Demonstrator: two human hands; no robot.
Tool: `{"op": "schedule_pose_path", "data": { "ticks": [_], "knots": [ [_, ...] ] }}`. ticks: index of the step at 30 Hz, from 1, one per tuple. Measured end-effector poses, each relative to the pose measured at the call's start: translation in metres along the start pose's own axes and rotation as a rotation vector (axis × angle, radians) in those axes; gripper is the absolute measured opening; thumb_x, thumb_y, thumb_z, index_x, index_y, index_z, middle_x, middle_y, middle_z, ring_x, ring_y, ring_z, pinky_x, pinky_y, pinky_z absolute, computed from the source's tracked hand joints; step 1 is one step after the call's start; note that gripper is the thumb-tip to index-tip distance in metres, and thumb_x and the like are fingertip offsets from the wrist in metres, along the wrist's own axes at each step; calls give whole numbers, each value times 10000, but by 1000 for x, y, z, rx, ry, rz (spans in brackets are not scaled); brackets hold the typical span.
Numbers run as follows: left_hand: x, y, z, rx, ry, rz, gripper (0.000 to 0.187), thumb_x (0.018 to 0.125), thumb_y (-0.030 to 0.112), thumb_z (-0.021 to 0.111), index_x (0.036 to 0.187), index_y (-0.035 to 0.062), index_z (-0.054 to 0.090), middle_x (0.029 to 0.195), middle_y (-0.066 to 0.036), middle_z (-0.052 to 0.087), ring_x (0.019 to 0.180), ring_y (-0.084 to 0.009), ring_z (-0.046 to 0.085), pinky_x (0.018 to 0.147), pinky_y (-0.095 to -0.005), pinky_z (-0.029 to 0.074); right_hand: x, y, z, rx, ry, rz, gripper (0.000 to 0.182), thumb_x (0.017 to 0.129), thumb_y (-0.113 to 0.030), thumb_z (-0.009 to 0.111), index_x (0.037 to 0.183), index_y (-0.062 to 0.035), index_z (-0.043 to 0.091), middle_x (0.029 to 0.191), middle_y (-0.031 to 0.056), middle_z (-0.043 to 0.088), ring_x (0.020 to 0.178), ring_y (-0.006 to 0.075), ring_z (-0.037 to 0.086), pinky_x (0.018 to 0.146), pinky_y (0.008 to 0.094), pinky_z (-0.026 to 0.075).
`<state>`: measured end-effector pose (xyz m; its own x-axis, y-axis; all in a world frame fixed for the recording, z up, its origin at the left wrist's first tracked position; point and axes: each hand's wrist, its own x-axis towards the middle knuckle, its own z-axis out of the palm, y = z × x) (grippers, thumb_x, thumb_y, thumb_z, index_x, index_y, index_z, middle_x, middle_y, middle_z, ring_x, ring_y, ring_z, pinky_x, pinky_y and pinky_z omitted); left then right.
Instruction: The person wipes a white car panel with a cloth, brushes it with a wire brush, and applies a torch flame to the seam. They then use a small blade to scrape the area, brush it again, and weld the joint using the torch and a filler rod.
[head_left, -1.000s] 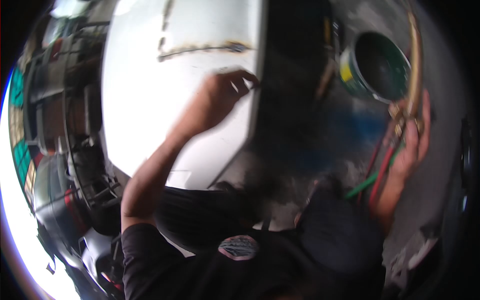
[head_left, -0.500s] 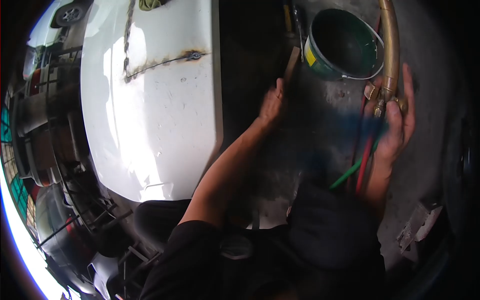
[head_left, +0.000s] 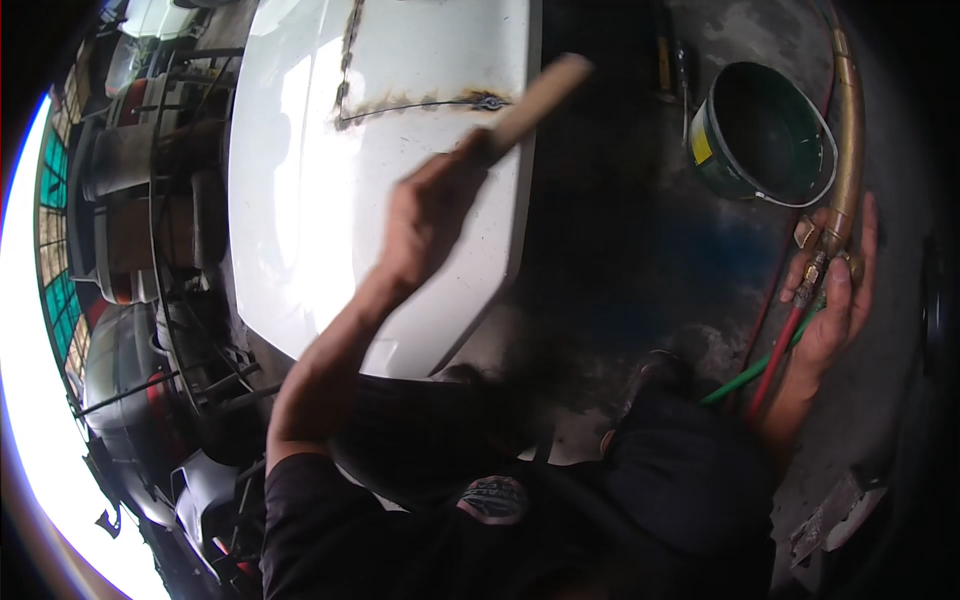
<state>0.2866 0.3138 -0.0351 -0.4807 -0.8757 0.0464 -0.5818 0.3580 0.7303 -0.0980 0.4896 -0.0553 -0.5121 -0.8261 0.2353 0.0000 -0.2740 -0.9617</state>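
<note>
My left hand [head_left: 430, 225] is closed around a flat, pale wooden stick [head_left: 540, 102]. It is over the white car panel [head_left: 440, 290], and the stick points up and to the right, its far end blurred. A seam of burnt weld marks [head_left: 420, 105] crosses the panel just beyond the hand. Over at the right, my right hand [head_left: 838, 315] is wrapped around the valve end of a brass gas torch [head_left: 849, 170]. From the torch's base run a red hose [head_left: 778, 362] and a green hose [head_left: 745, 378].
A dark green bucket [head_left: 715, 165] with a wire handle stands on the concrete floor, near the torch. Left of it lies a long-handled tool [head_left: 664, 62]. A metal bracket [head_left: 835, 520] is at the lower right. Car parts on a rack [head_left: 160, 200] line the left.
My left hand has moved left and toward me with the wooden stick, from beside the panel to above it. The view has shifted; my right hand still grips the torch.
</note>
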Motion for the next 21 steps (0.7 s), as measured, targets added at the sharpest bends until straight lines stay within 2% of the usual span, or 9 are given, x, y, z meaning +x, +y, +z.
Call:
{"op": "schedule_pose_path", "data": {
  "ticks": [1,2,3,5,7,11,13,16,21],
  "knots": [
    [-1,-32,-24,-131,80,-20,325,1061,88,611,1380,64,667,985,-108,726,837,-125,671,696,-243,547,0,-1,1,0,0,3,656,998,-146,484,1587,74,297,1168,255,647,674,156,652,479,232,514],
    [0,-33,-55,496,70,11,339,1063,114,612,1399,100,657,894,-83,717,732,-158,677,591,-302,567,1,-2,3,16,7,13,662,999,-154,485,1590,73,290,1167,257,647,662,155,646,476,232,512],
    [0,-66,-75,563,66,64,412,1048,89,608,1455,147,607,831,-102,701,633,-209,667,518,-388,550,1,-2,4,30,22,23,669,1000,-162,486,1593,73,283,1167,258,646,651,155,641,473,232,510],
    [-1,-84,-57,660,-37,136,509,1009,92,651,1501,180,555,801,-133,676,600,-254,659,525,-411,536,4,-3,3,1,6,28,689,1007,-196,480,1600,74,258,1172,255,645,633,136,614,489,228,499],
    [12,-30,-18,737,-66,230,593,957,126,715,1518,185,533,788,-141,667,562,-283,644,493,-416,507,9,-8,10,-26,-55,21,710,1014,-230,474,1607,76,233,1177,252,644,614,117,587,505,224,487],
    [-1,-80,-94,702,-13,173,573,974,140,701,1521,166,534,803,-115,693,582,-246,669,465,-396,531,9,-15,7,5,-17,14,729,1006,-214,511,1583,122,219,1164,297,636,611,149,608,468,234,491],
    [-12,-88,-91,629,2,147,560,984,141,686,1520,192,535,808,-117,694,581,-261,666,468,-409,524,8,-19,13,7,29,39,731,1005,-214,509,1589,113,216,1171,298,636,625,155,614,466,234,488],
    [18,-29,-35,777,-74,230,589,981,141,684,1532,269,522,818,-120,694,572,-280,648,480,-434,511,10,-19,29,29,26,21,739,1004,-216,506,1599,101,203,1179,298,632,652,166,628,465,233,487],
    [-6,-99,-102,643,70,261,508,986,131,683,1482,139,575,770,-117,698,552,-246,671,446,-389,536,0,-18,15,-15,20,75,775,1020,-326,525,1615,62,216,1191,249,615,627,122,589,471,214,477]
  ]
}}
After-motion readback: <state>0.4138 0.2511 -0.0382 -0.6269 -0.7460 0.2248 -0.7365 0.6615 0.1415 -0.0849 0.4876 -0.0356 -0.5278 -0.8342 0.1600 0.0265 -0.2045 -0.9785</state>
